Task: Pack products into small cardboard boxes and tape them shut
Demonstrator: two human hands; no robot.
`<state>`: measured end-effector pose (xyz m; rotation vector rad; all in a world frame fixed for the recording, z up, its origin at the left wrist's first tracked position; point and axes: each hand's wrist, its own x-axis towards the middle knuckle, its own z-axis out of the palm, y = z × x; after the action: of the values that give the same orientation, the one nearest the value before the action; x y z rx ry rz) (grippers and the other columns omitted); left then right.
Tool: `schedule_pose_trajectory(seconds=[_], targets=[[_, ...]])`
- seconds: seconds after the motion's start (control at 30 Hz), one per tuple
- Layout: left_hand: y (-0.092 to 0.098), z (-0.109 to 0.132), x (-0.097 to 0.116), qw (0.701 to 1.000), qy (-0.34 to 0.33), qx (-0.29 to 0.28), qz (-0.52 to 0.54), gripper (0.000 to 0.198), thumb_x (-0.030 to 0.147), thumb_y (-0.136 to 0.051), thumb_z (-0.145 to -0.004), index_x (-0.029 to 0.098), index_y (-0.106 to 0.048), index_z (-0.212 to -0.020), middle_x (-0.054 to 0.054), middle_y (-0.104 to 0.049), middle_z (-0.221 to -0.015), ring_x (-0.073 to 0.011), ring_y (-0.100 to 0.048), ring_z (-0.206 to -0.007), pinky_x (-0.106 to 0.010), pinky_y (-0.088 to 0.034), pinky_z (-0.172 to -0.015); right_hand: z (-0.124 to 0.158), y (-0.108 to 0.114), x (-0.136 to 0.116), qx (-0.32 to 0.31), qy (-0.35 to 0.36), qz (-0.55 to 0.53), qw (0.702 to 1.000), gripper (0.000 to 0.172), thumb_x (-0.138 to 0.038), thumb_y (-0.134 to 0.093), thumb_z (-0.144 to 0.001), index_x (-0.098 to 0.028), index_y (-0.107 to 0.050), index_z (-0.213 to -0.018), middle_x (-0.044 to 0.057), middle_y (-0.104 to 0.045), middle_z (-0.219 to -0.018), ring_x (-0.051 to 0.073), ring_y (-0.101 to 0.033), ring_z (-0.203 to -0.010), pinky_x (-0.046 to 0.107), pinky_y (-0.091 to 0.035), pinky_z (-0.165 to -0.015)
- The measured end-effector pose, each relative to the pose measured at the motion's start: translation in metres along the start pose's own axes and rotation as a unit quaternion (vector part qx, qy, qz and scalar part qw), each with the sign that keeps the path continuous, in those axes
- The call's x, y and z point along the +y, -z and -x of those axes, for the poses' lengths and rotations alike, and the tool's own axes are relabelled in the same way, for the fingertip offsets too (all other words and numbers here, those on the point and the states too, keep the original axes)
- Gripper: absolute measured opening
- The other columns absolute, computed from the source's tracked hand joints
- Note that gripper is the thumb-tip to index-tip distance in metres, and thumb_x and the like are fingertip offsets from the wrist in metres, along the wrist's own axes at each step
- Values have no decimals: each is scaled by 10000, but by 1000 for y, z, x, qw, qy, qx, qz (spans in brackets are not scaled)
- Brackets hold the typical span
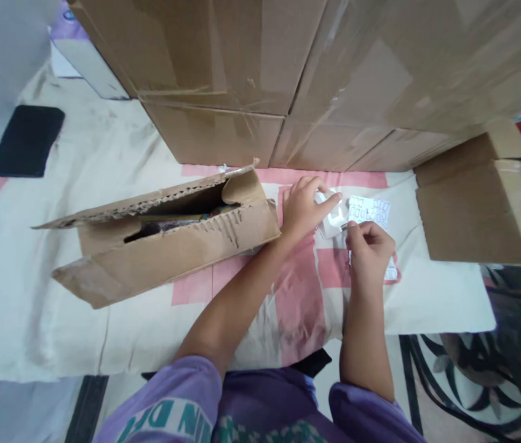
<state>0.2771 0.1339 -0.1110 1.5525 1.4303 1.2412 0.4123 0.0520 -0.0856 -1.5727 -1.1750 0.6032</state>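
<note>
My left hand is curled around a small white packet with a clear-looking top, its thumb and fingers on the upper end. My right hand is closed in a pinch just right of the packet. A thin dark tip shows at its fingertips, too small to name. Under and behind the right hand lies a white sheet printed with rows of blue outlined shapes; the hand hides its middle. Left of my left forearm, a long narrow cardboard box lies with its torn flaps open and some contents showing inside.
Large taped cardboard boxes form a wall along the back. An open cardboard box stands at the right edge. A black flat object lies far left, near a purple and white box. A pink and white cloth covers the surface.
</note>
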Motion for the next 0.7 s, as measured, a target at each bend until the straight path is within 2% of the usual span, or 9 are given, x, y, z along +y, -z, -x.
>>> schedule_pose_trajectory(seconds=[0.13,0.27,0.4,0.5,0.7], targets=[[0,-2,1,1000,17,-24,9,69,342,-725,-911,292,-722,-958,6,-700,-1162,-220,-631,-1169,-417,-382,-1128,-2,4,8,-21,-40,1,999,412,-358,-738,-861,-215,-485,-569,-54,-476,-518,111,-403,-521,271,-311,-540],[1,-5,-1,997,27,-63,25,108,351,-678,-943,326,-782,-956,2,-694,-1204,-227,-617,-1219,-414,-383,-1159,-4,7,15,-36,-69,4,997,420,-416,-742,-868,-214,-508,-584,-44,-517,-518,108,-424,-500,257,-316,-509],[-1,-7,-4,997,23,-69,27,145,361,-648,-966,334,-781,-1019,-19,-626,-1363,-228,-566,-1322,-445,-349,-1203,-4,8,14,-44,-78,18,996,421,-409,-736,-880,-212,-509,-585,-42,-530,-505,101,-429,-489,245,-327,-501],[-3,-8,-5,995,23,-94,20,164,364,-610,-990,318,-764,-1022,-25,-559,-1471,-236,-520,-1382,-473,-327,-1218,-4,7,8,-51,-100,-6,994,420,-380,-738,-872,-214,-493,-573,-42,-532,-492,94,-429,-458,236,-318,-470],[-1,-3,1,991,21,-129,0,125,395,-629,-979,331,-724,-1030,-10,-550,-1483,-252,-461,-1438,-540,-272,-1228,-4,4,3,-65,-156,-99,981,350,-290,-744,-801,-212,-517,-547,-34,-553,-494,92,-469,-434,223,-304,-430]])
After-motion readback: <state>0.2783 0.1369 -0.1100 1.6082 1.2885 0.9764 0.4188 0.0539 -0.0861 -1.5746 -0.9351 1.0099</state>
